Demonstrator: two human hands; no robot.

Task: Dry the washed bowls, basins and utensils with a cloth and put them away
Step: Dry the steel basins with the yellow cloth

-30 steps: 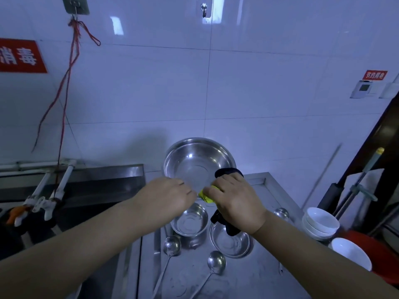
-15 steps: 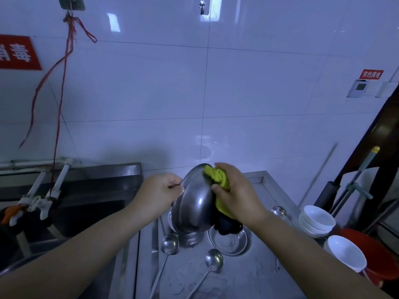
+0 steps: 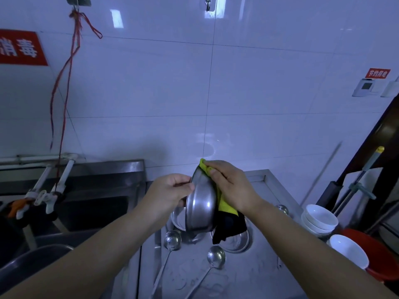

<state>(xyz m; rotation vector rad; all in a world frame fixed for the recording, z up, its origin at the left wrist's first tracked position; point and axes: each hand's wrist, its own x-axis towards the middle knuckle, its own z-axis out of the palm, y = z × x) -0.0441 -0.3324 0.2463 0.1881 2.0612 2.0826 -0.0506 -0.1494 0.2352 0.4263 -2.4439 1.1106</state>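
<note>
I am holding the steel basin [image 3: 201,208] on edge above the bench [image 3: 248,275], its rounded underside facing me, its mouth facing right, its rim running top to bottom. My left hand [image 3: 170,190] is curling its fingers round the left rim. My right hand [image 3: 233,186] is pinching the yellow-and-black cloth [image 3: 226,208] over the top rim. Below, two ladles [image 3: 172,239] are lying beside small steel bowls [image 3: 235,242], handles pointing toward me. White bowls [image 3: 319,219] are sitting nested on the right.
</note>
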